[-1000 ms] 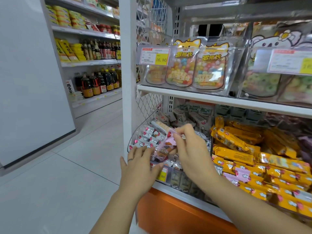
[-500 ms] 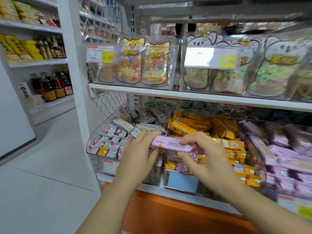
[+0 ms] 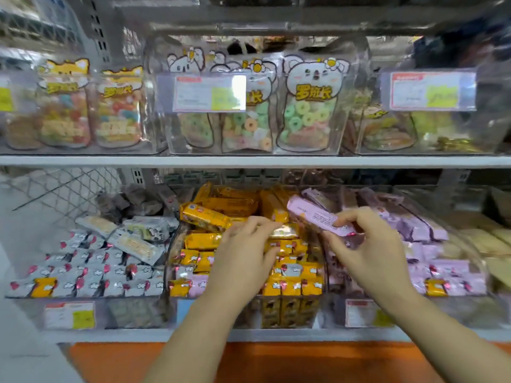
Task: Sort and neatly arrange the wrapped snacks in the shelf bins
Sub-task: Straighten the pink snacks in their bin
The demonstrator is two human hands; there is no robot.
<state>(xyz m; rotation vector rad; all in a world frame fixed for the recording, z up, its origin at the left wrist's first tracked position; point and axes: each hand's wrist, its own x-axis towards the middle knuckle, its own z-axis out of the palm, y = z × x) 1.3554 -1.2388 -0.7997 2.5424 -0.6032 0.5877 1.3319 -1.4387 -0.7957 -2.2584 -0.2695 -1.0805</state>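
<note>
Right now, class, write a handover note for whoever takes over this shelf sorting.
Left hand: open, over the yellow-wrapped snacks in the middle clear bin.
Right hand: pinches a long pink wrapped bar near the bin of pink snacks.
Done: bins mostly grouped by colour.
Left: bin that bar; remove the yellow packet among the silver-wrapped snacks and the yellow stray among the pink ones.

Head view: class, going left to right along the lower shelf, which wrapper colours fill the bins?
silver-wrapped snacks → orange-wrapped snacks → pink-wrapped snacks. The right hand pinches a pink pack.
</note>
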